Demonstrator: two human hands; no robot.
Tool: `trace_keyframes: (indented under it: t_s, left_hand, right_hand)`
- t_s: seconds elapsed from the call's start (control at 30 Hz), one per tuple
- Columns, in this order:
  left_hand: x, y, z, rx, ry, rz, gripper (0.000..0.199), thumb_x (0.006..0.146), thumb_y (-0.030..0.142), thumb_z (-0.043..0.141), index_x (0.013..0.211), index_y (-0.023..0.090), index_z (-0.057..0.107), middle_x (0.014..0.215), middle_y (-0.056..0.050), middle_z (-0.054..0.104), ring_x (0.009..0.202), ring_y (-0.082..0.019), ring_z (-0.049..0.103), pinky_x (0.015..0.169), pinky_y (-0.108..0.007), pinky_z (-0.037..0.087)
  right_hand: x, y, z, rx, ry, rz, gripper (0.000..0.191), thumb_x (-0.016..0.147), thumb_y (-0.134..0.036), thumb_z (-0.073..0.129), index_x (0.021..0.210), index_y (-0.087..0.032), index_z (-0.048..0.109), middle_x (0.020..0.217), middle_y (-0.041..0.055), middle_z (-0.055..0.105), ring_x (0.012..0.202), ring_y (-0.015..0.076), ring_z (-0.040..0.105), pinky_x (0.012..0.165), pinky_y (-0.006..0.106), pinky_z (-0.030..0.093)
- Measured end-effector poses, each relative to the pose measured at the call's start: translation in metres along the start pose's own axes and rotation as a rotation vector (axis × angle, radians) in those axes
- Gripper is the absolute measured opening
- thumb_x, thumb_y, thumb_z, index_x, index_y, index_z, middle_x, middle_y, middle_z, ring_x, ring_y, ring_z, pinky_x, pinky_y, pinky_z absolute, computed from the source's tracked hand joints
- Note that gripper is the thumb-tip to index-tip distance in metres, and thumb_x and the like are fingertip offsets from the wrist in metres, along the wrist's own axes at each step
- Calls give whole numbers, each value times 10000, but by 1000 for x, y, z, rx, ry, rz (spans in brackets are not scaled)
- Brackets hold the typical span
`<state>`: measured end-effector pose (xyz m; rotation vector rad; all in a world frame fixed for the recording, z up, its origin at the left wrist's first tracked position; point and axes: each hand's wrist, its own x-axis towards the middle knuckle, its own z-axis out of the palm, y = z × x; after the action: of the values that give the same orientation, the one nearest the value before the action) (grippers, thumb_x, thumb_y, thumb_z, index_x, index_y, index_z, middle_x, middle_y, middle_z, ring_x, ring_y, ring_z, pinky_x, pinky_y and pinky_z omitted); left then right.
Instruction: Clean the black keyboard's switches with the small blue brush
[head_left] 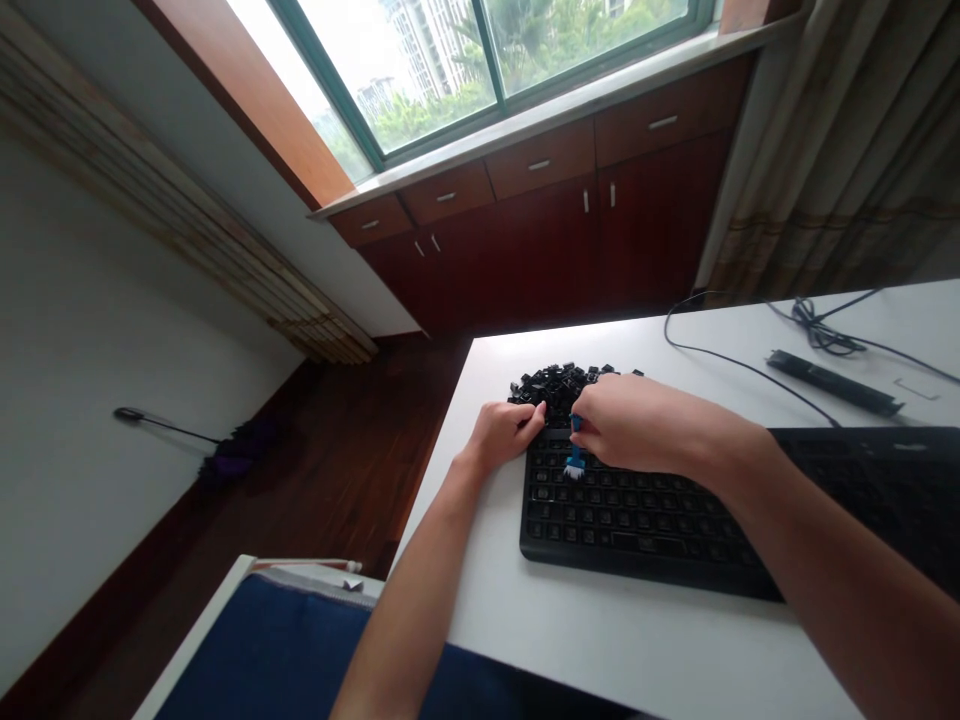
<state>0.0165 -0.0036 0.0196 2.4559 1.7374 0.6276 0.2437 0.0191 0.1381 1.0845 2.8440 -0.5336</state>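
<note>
While gripping the brush (574,466) in the right hand (630,420), bristles down at the keyboard's (645,545) 10 o'clock end, could knock the loose keys (553,382) heaped just past its 11 o'clock edge, perhaps scattering some off the bench (480,620) toward 9 o'clock. By pressing too hard, could skid the keyboard. With the left hand (499,435) loosely curled by that corner, can't quite tell whether holding anything.
</note>
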Motion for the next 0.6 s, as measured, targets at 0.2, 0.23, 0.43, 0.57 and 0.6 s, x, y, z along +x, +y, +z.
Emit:
trace_keyframes:
  t_s: [0.2, 0.23, 0.43, 0.57, 0.6]
  left_hand:
    - [1, 0, 0, 2, -14, 0, 510, 961, 378, 426, 503, 154, 440, 474, 33, 441, 457, -67, 300, 518, -246, 236]
    - [1, 0, 0, 3, -16, 1, 510, 960, 379, 426, 503, 154, 441, 473, 33, 442, 457, -67, 307, 518, -246, 237]
    - [1, 0, 0, 14, -23, 8, 503, 953, 371, 432, 501, 151, 439, 469, 32, 443, 455, -64, 338, 520, -244, 238]
    - [1, -1, 1, 16, -22, 13, 500, 951, 366, 428, 500, 151, 437, 467, 31, 447, 453, -63, 341, 517, -245, 237]
    - [1, -1, 1, 16, -22, 13, 501, 952, 367, 428, 500, 151, 436, 466, 30, 446, 453, -63, 341, 518, -247, 238]
  right_hand:
    - [-4, -2, -3, 37, -52, -27, 249, 820, -357, 555, 804, -178, 728, 677, 79, 678, 564, 187, 574, 480, 287, 330]
    - [-5, -3, -3, 44, -59, -32, 246, 816, -352, 557, 805, -177, 730, 665, 76, 674, 554, 183, 565, 473, 286, 326]
    - [-7, -9, -4, 52, -43, -79, 222, 800, -313, 557, 715, -170, 704, 571, 53, 615, 486, 157, 507, 445, 284, 305]
    - [-5, -10, -2, -8, 1, -61, 199, 789, -281, 558, 719, -172, 709, 578, 62, 621, 503, 173, 536, 454, 289, 307]
    - [-4, -10, -1, -17, 1, -56, 199, 790, -280, 557, 729, -174, 713, 588, 65, 628, 510, 179, 546, 457, 291, 311]
